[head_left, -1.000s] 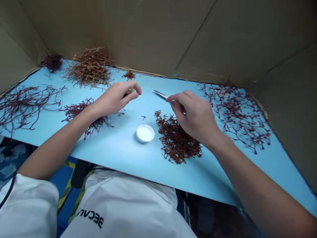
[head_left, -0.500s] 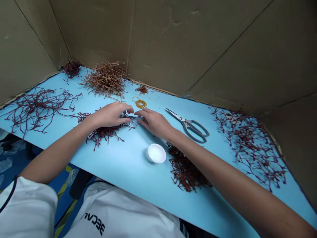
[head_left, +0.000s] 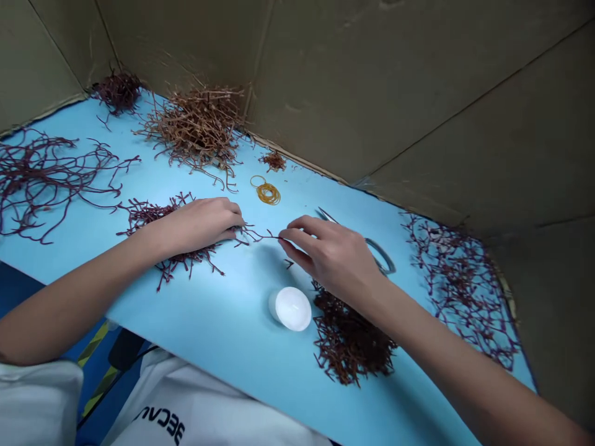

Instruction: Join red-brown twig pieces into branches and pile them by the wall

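One thin dark-red branching sprig (head_left: 263, 236) is held stretched in the head view above a pale blue board (head_left: 223, 322), pinched between the closed fingertips of the left hand (head_left: 199, 224) and those of the right hand (head_left: 330, 257). A loose dark-red tuft (head_left: 186, 263) is lying under the left hand; a round white plastic cap (head_left: 292, 308) is seen just below the right hand, and grey-handled steel scissors (head_left: 383, 257) are mostly hidden behind it.
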A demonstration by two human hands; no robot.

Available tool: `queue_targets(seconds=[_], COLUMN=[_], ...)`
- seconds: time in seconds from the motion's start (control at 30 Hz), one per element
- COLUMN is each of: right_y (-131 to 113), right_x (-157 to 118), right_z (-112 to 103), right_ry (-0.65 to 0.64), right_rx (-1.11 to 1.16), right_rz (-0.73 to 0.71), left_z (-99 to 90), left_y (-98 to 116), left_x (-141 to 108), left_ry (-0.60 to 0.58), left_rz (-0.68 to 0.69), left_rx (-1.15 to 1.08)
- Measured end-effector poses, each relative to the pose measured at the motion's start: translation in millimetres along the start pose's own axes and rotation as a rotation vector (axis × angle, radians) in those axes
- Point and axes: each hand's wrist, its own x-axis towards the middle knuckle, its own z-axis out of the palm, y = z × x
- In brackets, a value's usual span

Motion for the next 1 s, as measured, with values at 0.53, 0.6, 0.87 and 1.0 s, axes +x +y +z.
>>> queue_targets(seconds=[0.53,0.6,0.87,1.0], right_y=[-67,-68,-70,-76], right_x=[-111,-113,-113,-112], right_z=[-20,-16,-15,-20], right_ry=[0.427,0.435,0.432,0.431], right_rx=[0.072,0.08,0.219,0.284], right_rz=[0.437,0.421,0.363,0.366], left_z=[21.5,26.0,26.3,28.0], left_y=[73,80,80,80], left_x=[-6,-6,-6,-3], left_ry=[0.546,0.577,0.607,0.647], left_rz=[0.392,0.433,0.482,0.5], left_rx=[-0.087,-0.12,-0.074,-0.058])
